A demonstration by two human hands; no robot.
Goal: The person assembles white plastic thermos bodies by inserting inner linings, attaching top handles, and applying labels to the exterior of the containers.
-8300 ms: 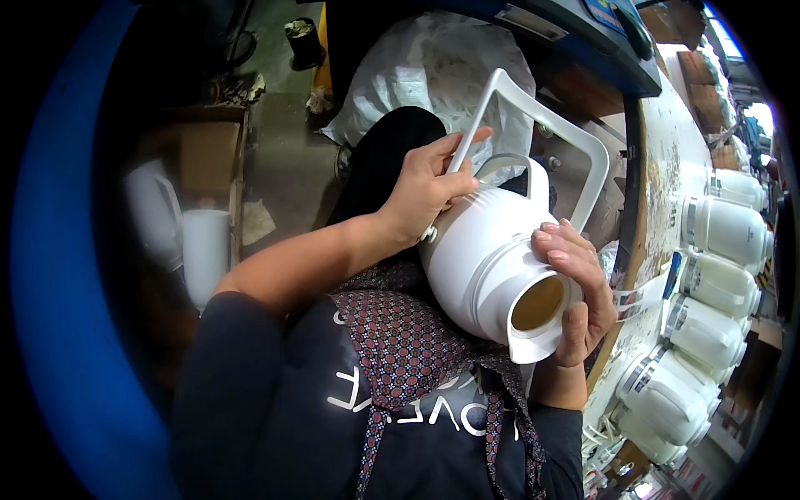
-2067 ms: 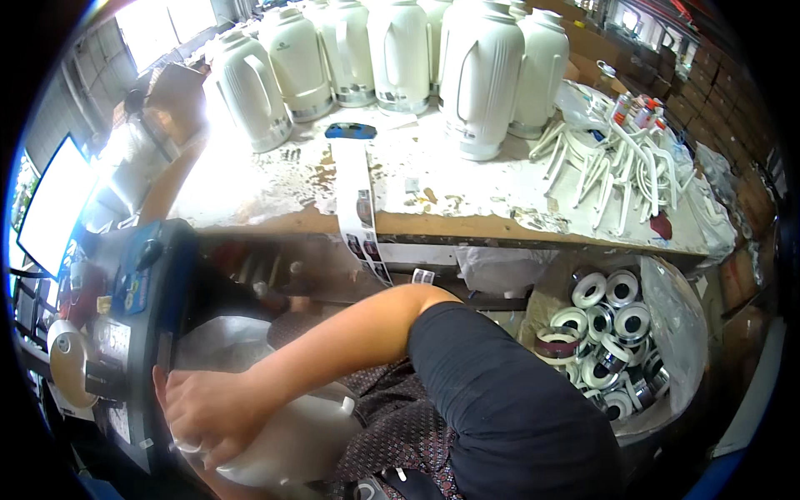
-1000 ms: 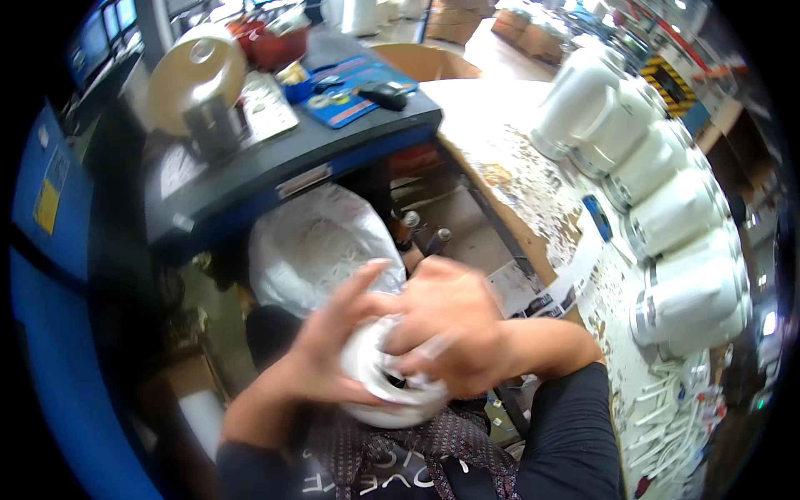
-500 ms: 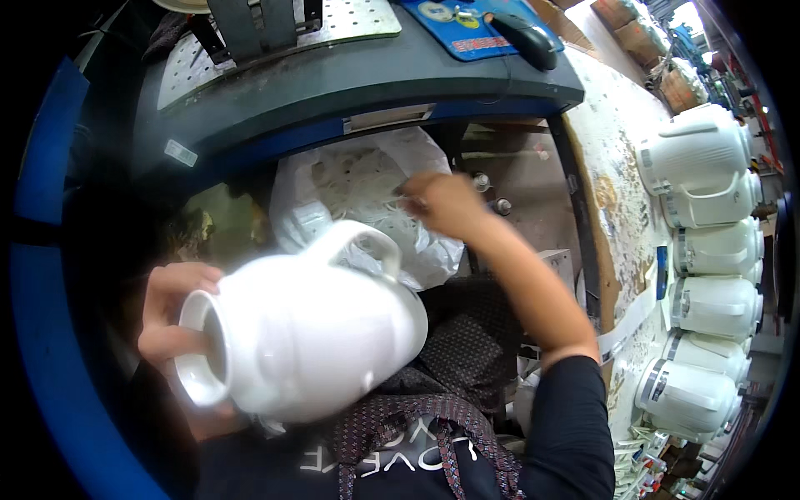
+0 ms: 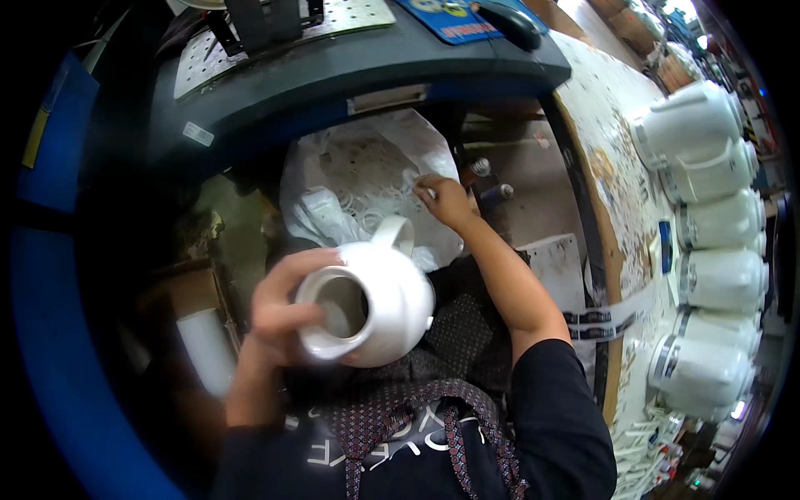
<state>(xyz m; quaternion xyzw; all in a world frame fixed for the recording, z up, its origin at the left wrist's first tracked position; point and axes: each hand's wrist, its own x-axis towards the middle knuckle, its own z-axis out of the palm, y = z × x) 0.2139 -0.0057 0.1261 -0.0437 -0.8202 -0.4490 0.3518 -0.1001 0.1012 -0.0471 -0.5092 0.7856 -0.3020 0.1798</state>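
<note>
Behind the white jug body [image 5: 375, 304], a dark blue machine bench [image 5: 350, 67] is seen across the top, and a clear plastic bag [image 5: 367, 179] full of white rings hangs open just beyond the jug. To the right of the jug, a long worktable [image 5: 621, 208] with a speckled top is seen, and a row of white jugs [image 5: 708, 225] stands on it, well apart from the held one. The jug body is held over the lap, close to the chest, with its round opening turned toward the camera. It is gripped by the left hand [image 5: 279, 317], whose fingers are curled over the rim of the opening. The right hand [image 5: 442, 200] is stretched beyond the jug into the bag, and its fingertips are pinched together on something small and white, probably a ring.
</note>
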